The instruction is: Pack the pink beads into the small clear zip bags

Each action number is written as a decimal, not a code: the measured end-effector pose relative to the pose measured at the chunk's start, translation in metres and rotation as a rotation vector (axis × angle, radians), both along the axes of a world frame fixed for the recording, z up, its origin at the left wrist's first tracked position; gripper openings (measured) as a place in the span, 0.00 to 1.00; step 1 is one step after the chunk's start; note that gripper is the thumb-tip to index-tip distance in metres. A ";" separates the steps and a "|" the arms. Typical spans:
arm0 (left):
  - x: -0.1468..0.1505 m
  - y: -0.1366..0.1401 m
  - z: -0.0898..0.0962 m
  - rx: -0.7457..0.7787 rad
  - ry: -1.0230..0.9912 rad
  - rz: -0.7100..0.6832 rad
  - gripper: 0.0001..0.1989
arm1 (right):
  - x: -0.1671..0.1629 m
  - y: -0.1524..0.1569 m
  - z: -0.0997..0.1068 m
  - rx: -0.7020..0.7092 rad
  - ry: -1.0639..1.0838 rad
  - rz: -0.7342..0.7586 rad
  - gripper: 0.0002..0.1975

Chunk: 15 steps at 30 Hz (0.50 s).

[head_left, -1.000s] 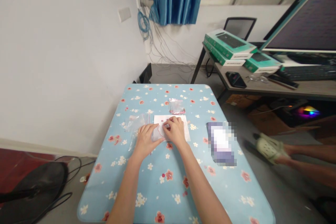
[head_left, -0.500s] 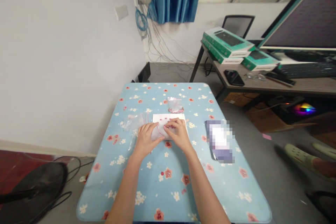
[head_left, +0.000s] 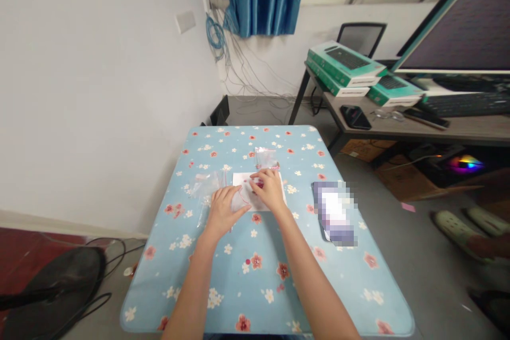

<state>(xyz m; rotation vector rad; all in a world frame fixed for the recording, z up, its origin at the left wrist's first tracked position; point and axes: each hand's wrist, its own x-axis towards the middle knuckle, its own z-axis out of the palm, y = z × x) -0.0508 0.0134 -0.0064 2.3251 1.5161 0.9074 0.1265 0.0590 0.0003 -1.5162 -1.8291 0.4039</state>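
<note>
A white sheet of paper (head_left: 241, 202) with a thin curved line on it lies on the flowered table. My left hand (head_left: 223, 211) rests on its left edge, thumb and fingers spread, pressing the sheet down. Over the right half of the paper is my right hand (head_left: 270, 190), thumb and bent fingers apart. Small dark red pieces (head_left: 259, 184) show on the sheet between those fingers; their kind is too small to make out. Clear plastic bags (head_left: 204, 185) lie left of the paper, and another small clear bag (head_left: 266, 157) with reddish bits is just beyond it.
On the table's right side lies a blurred-out phone-like item (head_left: 334, 212). A small red dot-like piece (head_left: 247, 262) is near the front. To the right, a desk (head_left: 470, 130) carries green keyboard boxes (head_left: 346, 64) and a monitor (head_left: 458, 26). A wall (head_left: 99, 90) stands at left.
My right hand has shifted slightly up and its thumb and fingertips have parted, uncovering more of the dark red pieces. My left hand stays on the paper.
</note>
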 end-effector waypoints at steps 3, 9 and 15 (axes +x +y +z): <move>0.000 0.001 -0.002 -0.011 0.006 0.010 0.24 | -0.009 0.007 -0.002 -0.010 -0.115 0.022 0.10; 0.000 0.001 -0.004 -0.022 0.012 0.022 0.23 | -0.022 0.009 -0.006 -0.045 -0.230 0.000 0.08; 0.000 0.002 -0.003 -0.021 0.013 0.020 0.23 | -0.018 0.004 -0.003 -0.011 -0.089 -0.014 0.07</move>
